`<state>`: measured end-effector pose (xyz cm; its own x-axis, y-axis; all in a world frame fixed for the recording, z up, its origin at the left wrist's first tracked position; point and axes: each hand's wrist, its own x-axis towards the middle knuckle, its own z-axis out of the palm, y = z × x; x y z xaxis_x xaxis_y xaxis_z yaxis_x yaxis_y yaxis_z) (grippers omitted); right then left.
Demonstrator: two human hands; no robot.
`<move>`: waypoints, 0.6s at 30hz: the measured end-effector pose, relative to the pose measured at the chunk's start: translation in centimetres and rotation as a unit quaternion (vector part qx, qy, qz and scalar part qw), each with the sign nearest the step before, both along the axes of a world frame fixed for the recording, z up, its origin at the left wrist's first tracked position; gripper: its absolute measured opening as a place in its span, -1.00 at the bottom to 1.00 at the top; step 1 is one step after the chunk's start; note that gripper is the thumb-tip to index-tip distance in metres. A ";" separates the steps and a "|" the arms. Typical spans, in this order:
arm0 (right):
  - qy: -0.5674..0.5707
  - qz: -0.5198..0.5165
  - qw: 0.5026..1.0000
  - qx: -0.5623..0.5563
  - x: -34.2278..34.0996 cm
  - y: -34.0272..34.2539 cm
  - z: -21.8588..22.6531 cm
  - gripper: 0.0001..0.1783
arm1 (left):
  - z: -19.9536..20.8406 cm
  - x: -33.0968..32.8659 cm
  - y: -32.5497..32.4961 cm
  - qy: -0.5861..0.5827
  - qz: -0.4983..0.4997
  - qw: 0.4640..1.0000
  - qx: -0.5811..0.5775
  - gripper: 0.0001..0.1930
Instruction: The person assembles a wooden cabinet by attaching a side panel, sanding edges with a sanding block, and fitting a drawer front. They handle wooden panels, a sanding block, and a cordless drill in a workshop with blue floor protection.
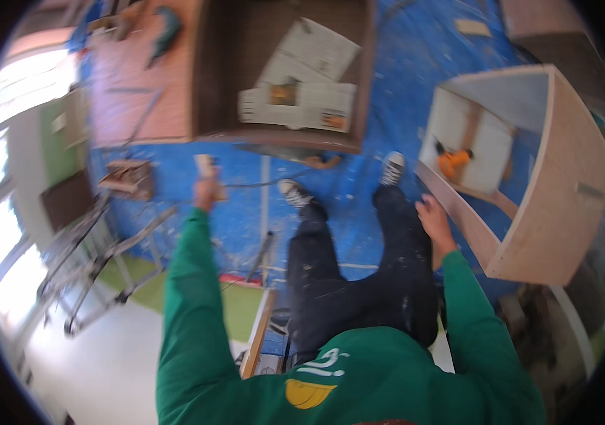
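Out to the left, my left hand (207, 193) is closed around a small pale block-like piece (205, 164); blur hides its exact kind. My right hand (436, 221) is held low beside the lower board of an open plywood box (561, 191), its fingers apart and holding nothing. Whether its fingertips touch the board I cannot tell. An orange power drill (453, 161) lies inside that box, on a pale panel (483, 134).
Ahead stands a dark brown open cabinet (216, 78) with newspaper sheets (309, 53) inside. Left of it, a wooden panel (129, 103) bears a green power tool (166, 34). Folding metal stands (104, 262) and a cardboard box (129, 178) are farther left. Blue sheeting (359, 234) covers the floor.
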<state>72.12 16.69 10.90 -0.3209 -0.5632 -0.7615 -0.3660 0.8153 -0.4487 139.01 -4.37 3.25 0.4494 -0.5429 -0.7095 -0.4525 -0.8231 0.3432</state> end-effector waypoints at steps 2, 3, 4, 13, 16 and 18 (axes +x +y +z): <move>0.075 0.005 0.996 -0.056 -1.4 -1.2 -5.6 -0.45 | -5.0 9.1 -4.2 -0.157 -0.138 0.977 0.039 -0.17; 0.118 -0.010 0.992 -0.052 -1.2 -2.6 -6.7 -0.44 | -6.7 7.8 -8.8 -0.192 -0.169 0.967 0.006 -0.14; 0.169 -0.015 0.985 -0.038 -1.4 -4.5 -8.2 -0.43 | -7.6 8.6 -11.4 -0.178 -0.201 0.961 -0.069 -0.17; 0.321 0.147 0.935 0.020 -10.0 -9.2 -33.3 -0.16 | -14.8 27.5 -25.3 -0.229 -0.058 0.958 -0.161 -0.05; 0.376 0.182 0.907 0.058 -14.6 -8.2 -36.5 -0.13 | -19.7 26.6 -28.2 -0.174 -0.046 0.967 -0.180 -0.20; 0.336 0.178 0.921 0.088 -16.5 -8.4 -39.7 -0.16 | -16.3 29.6 -29.3 -0.205 -0.089 0.959 -0.176 -0.23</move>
<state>55.58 8.33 -28.75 -0.5725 -0.6103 -0.5475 -0.7705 0.6288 0.1049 168.62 -33.67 -13.02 0.5293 -0.8103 -0.2515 -0.7318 -0.5860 0.3480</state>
